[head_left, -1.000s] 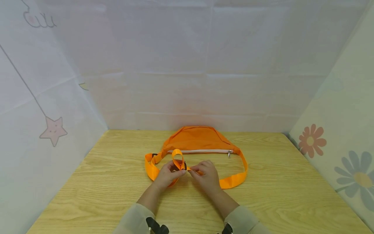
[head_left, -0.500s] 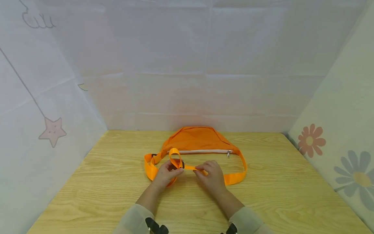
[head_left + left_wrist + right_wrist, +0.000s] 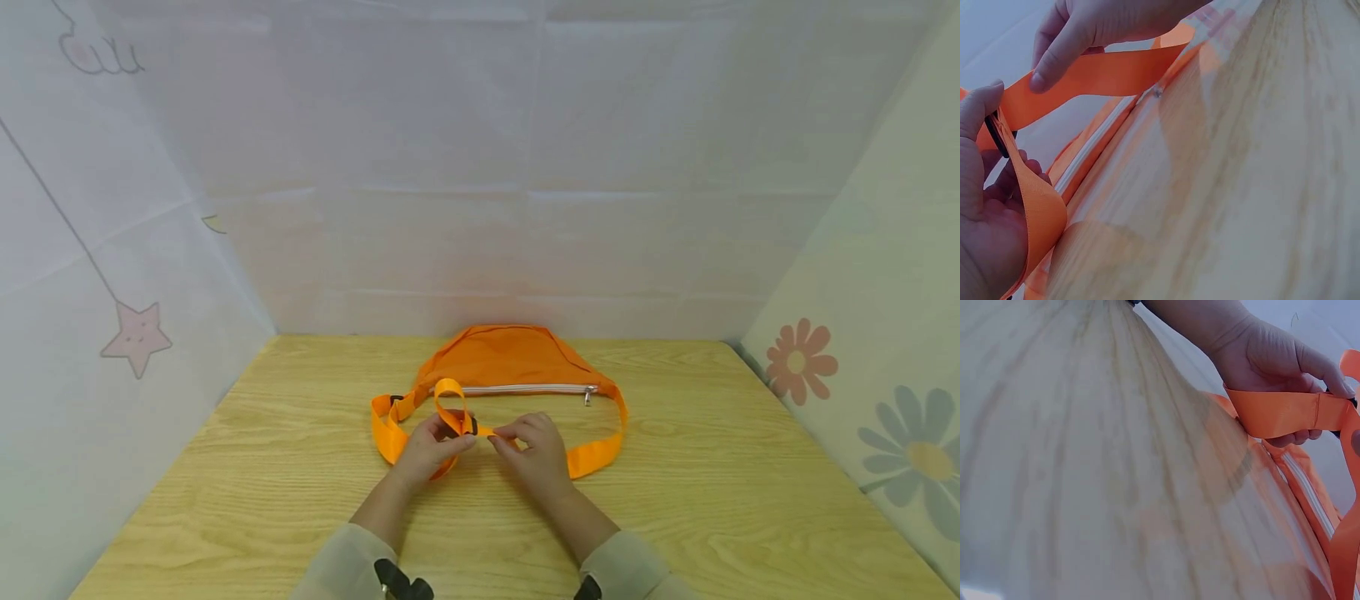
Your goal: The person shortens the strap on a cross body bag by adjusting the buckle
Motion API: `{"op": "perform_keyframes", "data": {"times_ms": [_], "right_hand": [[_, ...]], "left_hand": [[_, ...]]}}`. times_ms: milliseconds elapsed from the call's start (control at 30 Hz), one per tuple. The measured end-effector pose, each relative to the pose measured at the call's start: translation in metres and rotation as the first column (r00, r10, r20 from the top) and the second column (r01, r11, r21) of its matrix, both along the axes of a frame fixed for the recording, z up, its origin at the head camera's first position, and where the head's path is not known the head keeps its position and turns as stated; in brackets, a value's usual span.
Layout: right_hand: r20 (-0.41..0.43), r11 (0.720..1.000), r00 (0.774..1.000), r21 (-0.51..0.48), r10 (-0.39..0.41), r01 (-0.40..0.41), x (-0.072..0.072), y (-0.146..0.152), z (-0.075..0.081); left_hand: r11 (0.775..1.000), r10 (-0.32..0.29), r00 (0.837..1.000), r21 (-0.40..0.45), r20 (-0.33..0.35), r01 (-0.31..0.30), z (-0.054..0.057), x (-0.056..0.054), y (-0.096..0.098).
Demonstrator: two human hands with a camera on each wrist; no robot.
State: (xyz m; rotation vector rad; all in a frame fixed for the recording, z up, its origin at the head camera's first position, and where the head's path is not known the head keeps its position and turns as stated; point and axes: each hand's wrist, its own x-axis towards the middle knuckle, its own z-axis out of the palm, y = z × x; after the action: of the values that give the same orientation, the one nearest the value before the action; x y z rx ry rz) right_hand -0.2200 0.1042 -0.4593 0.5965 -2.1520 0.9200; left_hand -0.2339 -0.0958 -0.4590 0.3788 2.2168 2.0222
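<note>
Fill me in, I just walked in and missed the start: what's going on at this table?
A person has both hands on the strap of an orange waist bag. The left hand holds the strap at a black buckle, with a loop of strap standing up above it. The right hand pinches the strap just beyond the buckle. The bag lies behind the hands on the wooden table, its zipper facing the person.
</note>
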Motion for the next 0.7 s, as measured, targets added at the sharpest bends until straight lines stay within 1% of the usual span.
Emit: {"op": "perform_keyframes", "data": {"times_ms": [167,267,467,700], "right_hand": [[0.025,1.000,1.000,0.004,0.006,-0.006,0.0012,-0.0036,0.0018],[0.013,1.000,1.000,0.022,0.017,-0.017,0.0010,-0.0052,0.0017],[-0.061,0.997,0.998,0.075,0.036,-0.032,-0.0003,-0.0070,-0.0009],[-0.149,0.991,0.988,0.130,0.049,-0.029,-0.0024,-0.0067,-0.0029]], "left_hand": [[1.000,-0.010,1.000,-0.029,0.021,0.011,0.0030,0.0010,0.0012],[0.999,-0.024,0.999,-0.042,0.027,0.025,0.0041,0.0010,0.0017],[0.997,-0.053,0.998,-0.047,0.037,0.055,0.0039,0.0008,0.0021],[0.997,-0.059,0.998,-0.056,0.038,0.061,0.0032,0.0010,0.0023]]}}
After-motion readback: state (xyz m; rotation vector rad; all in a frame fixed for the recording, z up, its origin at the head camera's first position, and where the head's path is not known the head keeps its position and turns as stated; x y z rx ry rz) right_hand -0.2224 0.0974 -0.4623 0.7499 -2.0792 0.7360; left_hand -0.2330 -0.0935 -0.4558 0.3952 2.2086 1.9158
